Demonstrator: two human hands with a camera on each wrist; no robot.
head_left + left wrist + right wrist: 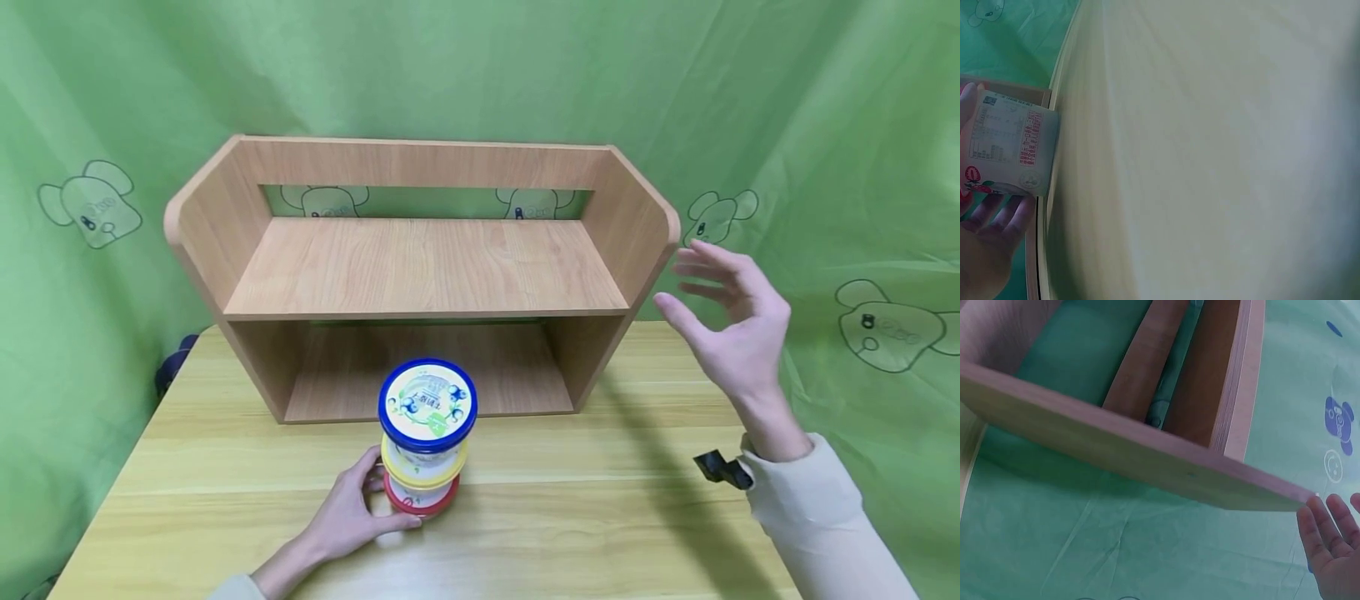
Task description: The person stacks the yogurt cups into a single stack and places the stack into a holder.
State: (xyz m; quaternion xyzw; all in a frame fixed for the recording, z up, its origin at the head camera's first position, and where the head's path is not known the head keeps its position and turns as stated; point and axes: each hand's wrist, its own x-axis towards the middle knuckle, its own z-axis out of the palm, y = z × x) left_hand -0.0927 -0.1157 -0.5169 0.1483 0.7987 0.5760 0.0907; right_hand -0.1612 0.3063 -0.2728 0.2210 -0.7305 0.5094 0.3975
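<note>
Head: left grip (347, 515) curled round bottom tub (420, 499) of stack (427, 437), 6 o'clock from shelf (427, 267), right grip (738, 329) loosely spread, empty, 3 o'clock; left wrist: tub at 9, squeeze evenly, keep level; right wrist: fingers (1314, 544) at 4.

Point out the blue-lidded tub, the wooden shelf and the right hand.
Blue-lidded tub (427, 406), head view: middle of its lid.
Wooden shelf (427, 267), head view: bare upper board.
Right hand (741, 329), head view: middle of the hand.
</note>
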